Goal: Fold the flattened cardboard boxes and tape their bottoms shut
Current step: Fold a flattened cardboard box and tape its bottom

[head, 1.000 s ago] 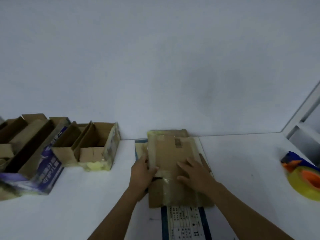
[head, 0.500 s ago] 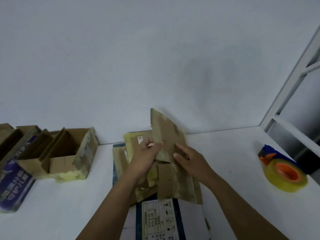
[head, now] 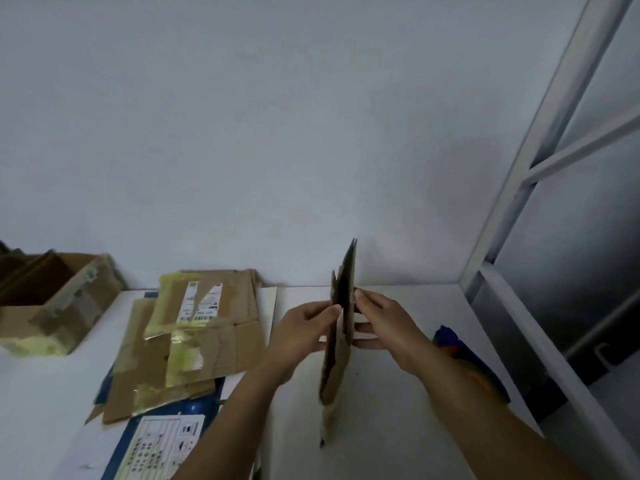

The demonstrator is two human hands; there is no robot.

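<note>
A flattened cardboard box (head: 341, 344) stands on edge above the white table (head: 398, 410), seen almost edge-on. My left hand (head: 304, 327) pinches its left face and my right hand (head: 384, 323) pinches its right face, both near the upper half. A narrow dark gap shows between the two faces. To the left lies a pile of flattened boxes (head: 204, 327) with yellowed tape and a white shipping label. The tape dispenser (head: 464, 355), blue and orange, sits behind my right forearm, mostly hidden.
Folded open boxes (head: 59, 299) stand at the far left against the wall. A blue and white printed flat carton (head: 162, 441) lies under the pile at the front. A white metal frame (head: 540, 168) rises at the right, past the table's edge.
I lifted one flattened box off the pile, carried it right and turned it up on edge. Both hands now pinch its opposite faces. My view swung right, so the pile sits further left.
</note>
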